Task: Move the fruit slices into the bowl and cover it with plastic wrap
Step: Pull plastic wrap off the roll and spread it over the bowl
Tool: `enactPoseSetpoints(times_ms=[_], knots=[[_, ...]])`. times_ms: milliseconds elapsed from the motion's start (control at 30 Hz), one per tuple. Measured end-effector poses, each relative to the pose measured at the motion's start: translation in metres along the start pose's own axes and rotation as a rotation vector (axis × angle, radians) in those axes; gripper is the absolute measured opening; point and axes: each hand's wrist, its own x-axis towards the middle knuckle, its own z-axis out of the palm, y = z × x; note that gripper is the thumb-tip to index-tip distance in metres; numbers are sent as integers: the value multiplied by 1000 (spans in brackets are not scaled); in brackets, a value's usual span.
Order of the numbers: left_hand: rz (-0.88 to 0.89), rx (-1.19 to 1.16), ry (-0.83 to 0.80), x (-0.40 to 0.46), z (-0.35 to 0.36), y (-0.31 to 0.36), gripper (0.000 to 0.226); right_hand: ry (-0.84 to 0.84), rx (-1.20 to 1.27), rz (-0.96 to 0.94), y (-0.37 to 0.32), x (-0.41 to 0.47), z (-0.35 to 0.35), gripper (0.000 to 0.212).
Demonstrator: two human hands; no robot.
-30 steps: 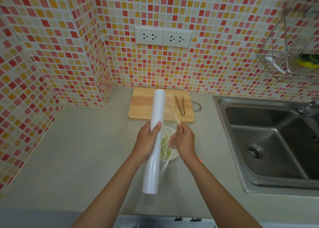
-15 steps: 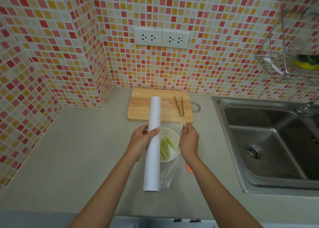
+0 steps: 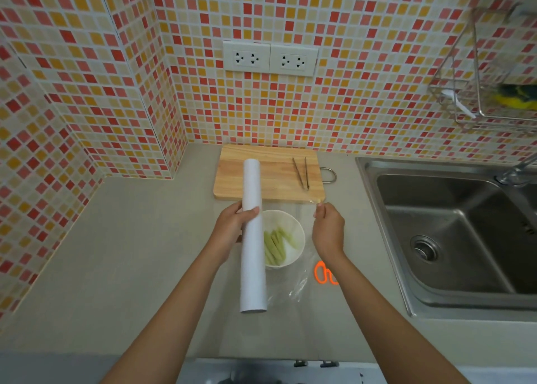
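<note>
Counts: while two hands work over the grey worktop (image 3: 122, 252), there is one white bowl (image 3: 293, 223), one plastic wrap roll (image 3: 252, 238), one wooden cutting board (image 3: 270, 177), one pair of metal tongs (image 3: 302, 172), one pair of orange-handled scissors (image 3: 324, 273), one steel sink (image 3: 453, 232) and two wall sockets (image 3: 270, 58).
Fruit slices (image 3: 276, 245): several pale green strips lie in the bowl; they overlap, so an exact count cannot be made.
Places: the bowl sits at the centre; the board lies at 12 o'clock from it, the tongs on the board's right part, the scissors at 4 o'clock, the sink at 3 o'clock.
Hidden or unclear: the roll covers the bowl's left edge; the right forearm covers all of the scissors but the handle loops; the sink is cut off at the right edge; the wire rack (image 3: 488, 87) at upper right is blurred, and what it holds is hard to make out.
Film (image 3: 290, 293): a clear sheet runs from the roll rightward above the bowl; it shows mostly as glints and wrinkles.
Left hand (image 3: 232, 232): fingers and thumb curled round the roll, holding it lengthwise from 12 to 6 o'clock above the worktop.
Right hand (image 3: 328, 232): closed into a pinch, fingertips holding the film's corner at 1 o'clock from the bowl.
</note>
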Motion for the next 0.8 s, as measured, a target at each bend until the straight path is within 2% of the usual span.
enactPoseSetpoints(times_ms=[100,267,400,500,700,800], knots=[[-29,-10,-49,4,0,1,23,-23,-5,6,5,0,0,32],[-5,131,0,6,1,-2,44,-24,-31,19,8,0,3,31],[19,64,-38,6,-12,-8,35,-30,-51,17,12,1,2,31],[-24,-11,1,8,-16,-10,31,-28,-46,18,15,1,2,32],[33,152,46,8,-13,-11,47,-31,-64,16,18,0,4,34],[44,136,74,11,-19,-14,49,-31,-72,24,20,2,4,35]])
